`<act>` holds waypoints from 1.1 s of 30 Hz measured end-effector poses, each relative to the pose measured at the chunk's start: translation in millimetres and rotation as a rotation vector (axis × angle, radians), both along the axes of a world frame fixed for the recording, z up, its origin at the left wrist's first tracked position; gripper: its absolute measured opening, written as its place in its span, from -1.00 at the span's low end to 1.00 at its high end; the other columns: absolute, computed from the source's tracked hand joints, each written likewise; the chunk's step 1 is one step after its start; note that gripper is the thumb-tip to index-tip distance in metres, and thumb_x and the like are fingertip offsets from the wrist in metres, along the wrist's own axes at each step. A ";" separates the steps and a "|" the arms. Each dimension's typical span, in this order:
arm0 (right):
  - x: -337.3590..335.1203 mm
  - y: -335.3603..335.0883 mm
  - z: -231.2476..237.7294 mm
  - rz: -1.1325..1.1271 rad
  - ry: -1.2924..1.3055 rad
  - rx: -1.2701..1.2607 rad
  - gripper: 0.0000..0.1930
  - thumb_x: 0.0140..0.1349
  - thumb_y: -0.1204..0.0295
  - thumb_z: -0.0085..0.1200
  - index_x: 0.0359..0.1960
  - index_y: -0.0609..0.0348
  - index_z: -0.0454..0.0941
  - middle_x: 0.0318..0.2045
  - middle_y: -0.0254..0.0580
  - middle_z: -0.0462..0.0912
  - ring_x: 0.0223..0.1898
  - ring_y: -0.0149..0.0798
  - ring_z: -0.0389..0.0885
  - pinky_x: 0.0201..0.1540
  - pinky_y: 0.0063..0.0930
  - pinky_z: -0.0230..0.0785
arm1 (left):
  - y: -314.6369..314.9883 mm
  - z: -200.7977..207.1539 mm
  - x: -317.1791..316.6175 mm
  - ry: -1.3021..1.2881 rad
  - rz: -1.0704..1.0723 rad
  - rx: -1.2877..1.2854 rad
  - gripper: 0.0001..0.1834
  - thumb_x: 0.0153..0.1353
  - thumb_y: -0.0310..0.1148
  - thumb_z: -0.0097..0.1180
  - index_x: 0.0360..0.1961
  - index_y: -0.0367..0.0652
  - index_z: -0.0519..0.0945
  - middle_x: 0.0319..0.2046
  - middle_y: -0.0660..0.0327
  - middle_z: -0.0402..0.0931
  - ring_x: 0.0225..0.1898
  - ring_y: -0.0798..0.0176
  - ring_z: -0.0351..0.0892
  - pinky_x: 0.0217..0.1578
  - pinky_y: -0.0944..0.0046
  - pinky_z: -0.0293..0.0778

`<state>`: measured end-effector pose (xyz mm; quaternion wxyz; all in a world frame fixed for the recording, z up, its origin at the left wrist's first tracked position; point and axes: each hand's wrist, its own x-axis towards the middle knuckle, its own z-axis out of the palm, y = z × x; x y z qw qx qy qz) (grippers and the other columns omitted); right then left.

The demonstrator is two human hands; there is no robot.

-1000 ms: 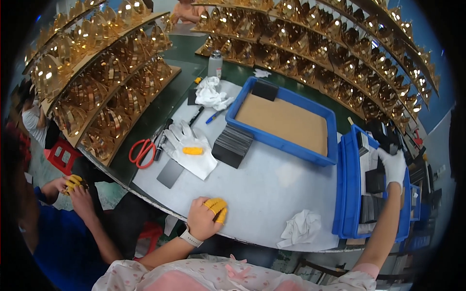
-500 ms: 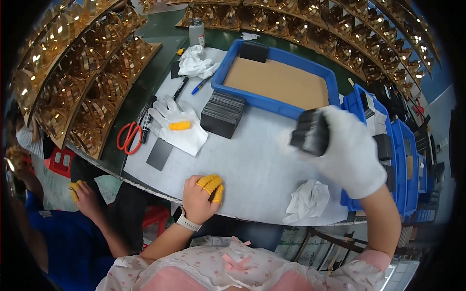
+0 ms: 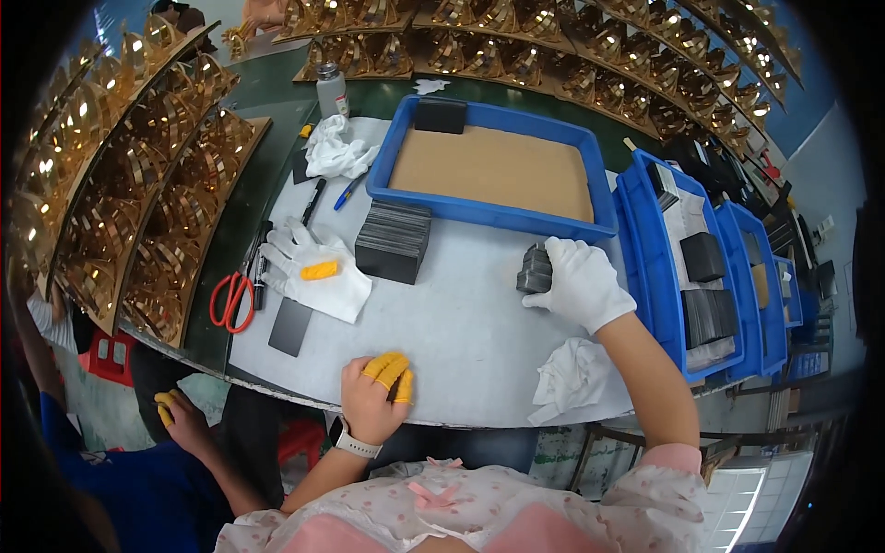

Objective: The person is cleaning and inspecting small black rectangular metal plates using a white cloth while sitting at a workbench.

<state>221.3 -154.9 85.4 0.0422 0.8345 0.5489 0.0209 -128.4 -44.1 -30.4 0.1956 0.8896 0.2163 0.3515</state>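
My right hand (image 3: 583,284), in a white glove, grips a small stack of thin black plates (image 3: 535,269) on the pale table sheet, just in front of the blue tray. My left hand (image 3: 376,392) rests at the table's near edge, its fingers curled and wearing yellow finger cots; whether anything is under them is hidden. A larger stack of black plates (image 3: 392,251) stands left of the gripped one. One single black plate (image 3: 290,326) lies flat beside an empty white glove (image 3: 327,281), which has a yellow finger cot (image 3: 319,270) on it.
A blue tray (image 3: 493,214) lined with brown board holds a black block (image 3: 441,116). More blue bins (image 3: 682,346) stand at right. Red scissors (image 3: 230,302), a blue pen (image 3: 347,194), a bottle (image 3: 332,90) and a crumpled cloth (image 3: 572,373) lie around. Gold pieces (image 3: 175,203) line the left and back.
My right hand has brought the small stack of plates left and down onto the table sheet. My left hand stays curled at the edge. The view has shifted slightly.
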 end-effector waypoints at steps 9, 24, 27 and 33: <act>29.2 -0.9 9.1 0.064 -0.027 -0.063 -0.10 -0.25 -0.23 0.57 0.02 0.19 0.63 -0.12 0.01 0.73 -0.03 0.04 0.72 0.07 -0.16 0.56 | 1.0 -1.6 2.6 0.000 0.026 0.000 -0.72 0.15 -0.43 0.40 -0.08 -0.14 0.74 -0.07 0.17 0.71 -0.06 -0.07 0.57 0.00 -0.01 0.45; -6.7 -44.4 -58.9 -0.389 -0.069 0.579 0.37 -0.25 0.09 0.72 0.57 0.28 0.07 0.20 0.12 0.55 0.18 0.17 0.56 0.21 0.07 0.44 | -1.1 -7.0 3.5 0.010 0.013 -0.004 -0.71 0.15 -0.42 0.40 -0.07 -0.14 0.73 -0.05 0.17 0.71 -0.04 -0.07 0.56 0.03 -0.03 0.43; -25.1 -40.7 -67.6 -0.582 0.131 0.648 0.39 -0.20 0.08 0.71 0.58 0.34 -0.01 0.26 0.20 0.51 0.29 0.24 0.49 0.29 0.06 0.42 | -2.4 -6.3 1.0 0.021 0.013 0.002 -0.71 0.16 -0.41 0.40 -0.07 -0.13 0.73 -0.05 0.17 0.71 -0.04 -0.07 0.56 0.03 -0.04 0.43; -60.1 -11.3 -62.5 -0.685 0.197 0.729 0.46 -0.19 0.01 0.71 0.58 0.42 -0.13 0.45 0.36 0.27 0.44 0.30 0.35 0.45 0.02 0.34 | -0.3 -5.7 -0.8 0.025 0.021 0.029 -0.68 0.13 -0.43 0.44 -0.06 -0.12 0.72 -0.04 0.17 0.71 -0.04 -0.07 0.57 0.00 -0.03 0.45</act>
